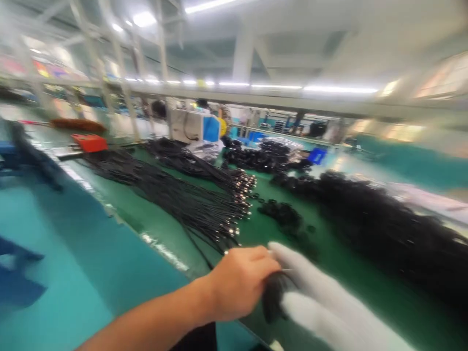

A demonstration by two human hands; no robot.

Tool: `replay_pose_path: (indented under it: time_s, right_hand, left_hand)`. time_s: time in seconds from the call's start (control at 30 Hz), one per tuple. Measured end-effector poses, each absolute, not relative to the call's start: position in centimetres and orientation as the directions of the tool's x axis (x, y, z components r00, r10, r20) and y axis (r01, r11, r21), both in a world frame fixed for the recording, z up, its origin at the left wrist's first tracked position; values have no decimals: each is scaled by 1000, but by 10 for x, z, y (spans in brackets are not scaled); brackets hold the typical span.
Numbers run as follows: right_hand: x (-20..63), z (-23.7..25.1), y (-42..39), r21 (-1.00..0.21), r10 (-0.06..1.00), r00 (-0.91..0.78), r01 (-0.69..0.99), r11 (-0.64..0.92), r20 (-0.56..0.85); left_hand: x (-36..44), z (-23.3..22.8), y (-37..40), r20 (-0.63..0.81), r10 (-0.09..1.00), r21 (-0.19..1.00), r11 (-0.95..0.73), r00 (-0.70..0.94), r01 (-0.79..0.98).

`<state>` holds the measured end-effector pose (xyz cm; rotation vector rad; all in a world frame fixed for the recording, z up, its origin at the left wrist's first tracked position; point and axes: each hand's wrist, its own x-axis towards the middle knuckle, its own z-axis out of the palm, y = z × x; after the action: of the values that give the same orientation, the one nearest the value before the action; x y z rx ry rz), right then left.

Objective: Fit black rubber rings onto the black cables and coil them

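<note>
Blurrily, the bare left hand (239,287) and white-gloved right hand (321,302) clasp a small black bundle (272,297) over the green bench (278,243), black cables (190,200) beyond them beneath fluorescent factory lights (340,89).

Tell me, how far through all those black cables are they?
Done, it seems: cables with metal ends lie fanned in rows on the green bench. In hand: the left hand and the white-gloved right hand meet on a small dark piece; blur hides what it is. Left, probably: a big loose black heap on the right.
</note>
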<state>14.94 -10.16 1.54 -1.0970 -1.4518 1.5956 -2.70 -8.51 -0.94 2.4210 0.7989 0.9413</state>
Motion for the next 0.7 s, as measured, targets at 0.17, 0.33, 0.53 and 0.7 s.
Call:
replay_pose_path:
  time_s: [0.17, 0.33, 0.53, 0.7]
  right_hand:
    - [158, 2, -92, -992, 879, -463, 102, -77, -116]
    - [151, -13, -78, -990, 786, -602, 73, -118, -138]
    - [155, -22, -64, -952, 748, -656, -153, -266, -103]
    - [163, -40, -53, -840, 658, -748, -303, -450, -83]
  left_hand:
    - [-25, -12, -73, 381, 712, 693, -642, 590, 327]
    - [-21, -11, -71, 307, 764, 712, -580, 568, 396]
    - [-11, -11, -59, 246, 834, 736, -492, 494, 465]
    - [-8, -15, -47, 42, 900, 910, -213, 434, 355]
